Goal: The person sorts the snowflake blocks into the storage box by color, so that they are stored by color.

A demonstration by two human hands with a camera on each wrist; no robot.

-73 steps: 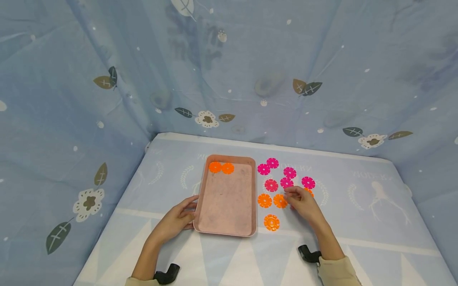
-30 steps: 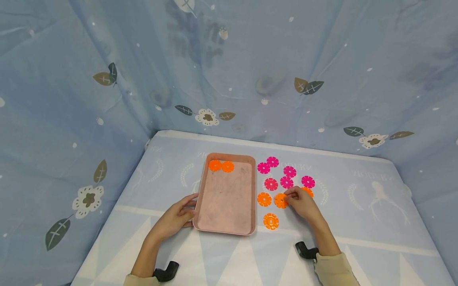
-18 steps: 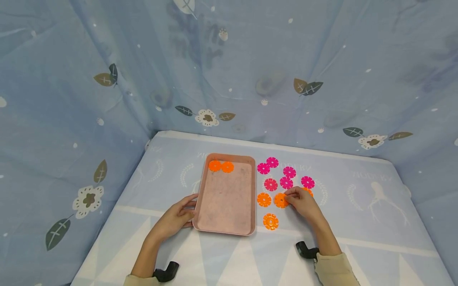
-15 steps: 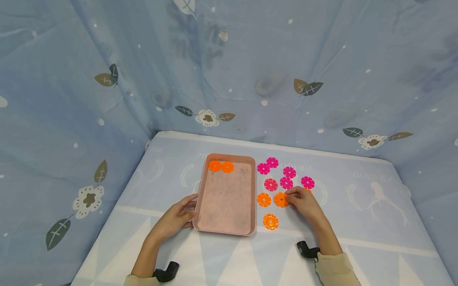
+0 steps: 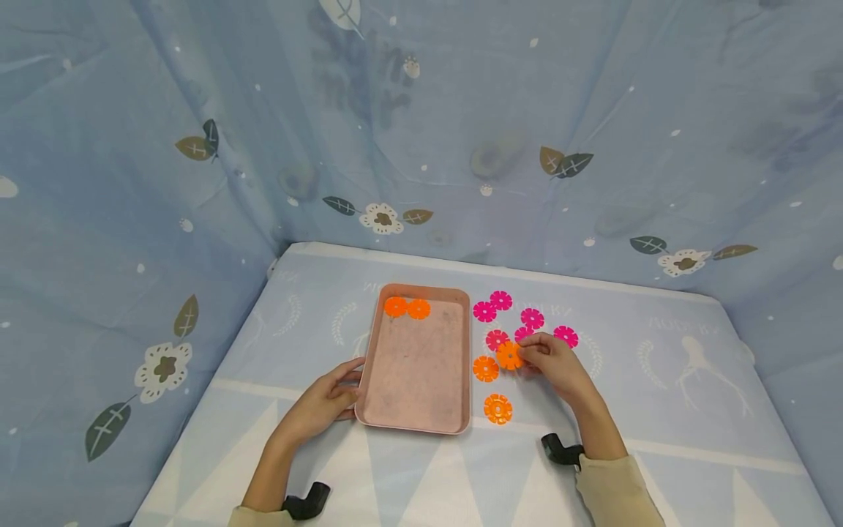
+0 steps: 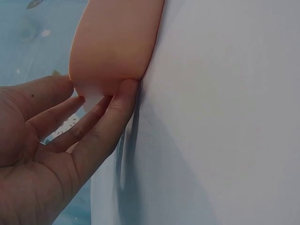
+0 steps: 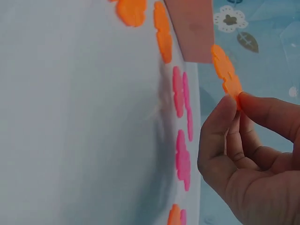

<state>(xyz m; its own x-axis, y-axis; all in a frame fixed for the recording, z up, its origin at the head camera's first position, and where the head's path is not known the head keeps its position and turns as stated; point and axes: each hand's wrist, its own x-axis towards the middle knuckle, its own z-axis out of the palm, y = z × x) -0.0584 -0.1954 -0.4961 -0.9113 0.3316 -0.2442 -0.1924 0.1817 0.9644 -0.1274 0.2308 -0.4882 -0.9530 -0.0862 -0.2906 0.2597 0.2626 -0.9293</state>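
Observation:
My right hand (image 5: 555,366) pinches an orange interlocking disc (image 5: 509,356), notched like a flower, between thumb and finger. In the right wrist view that orange disc (image 7: 227,71) is tilted and off the table. With fairly straight fingers, my left hand (image 5: 321,402) touches the outer left side of a pink tray (image 5: 415,380). Its fingertips meet the wall of the tray (image 6: 115,42) in the left wrist view. A pair of orange discs (image 5: 407,308) lies side by side in the tray's far left corner. My right hand partly covers a pink disc (image 5: 523,334).
Right of the tray lie several pink discs (image 5: 532,318), a redder disc (image 5: 497,340), and orange discs, one close to the tray (image 5: 486,369) and one nearer me (image 5: 497,409). Patterned cloth (image 5: 421,146) hangs behind the table (image 5: 658,410).
My right hand has picked up the orange disc from the table and moved it slightly away from me and to the left. The left hand has stayed at the tray.

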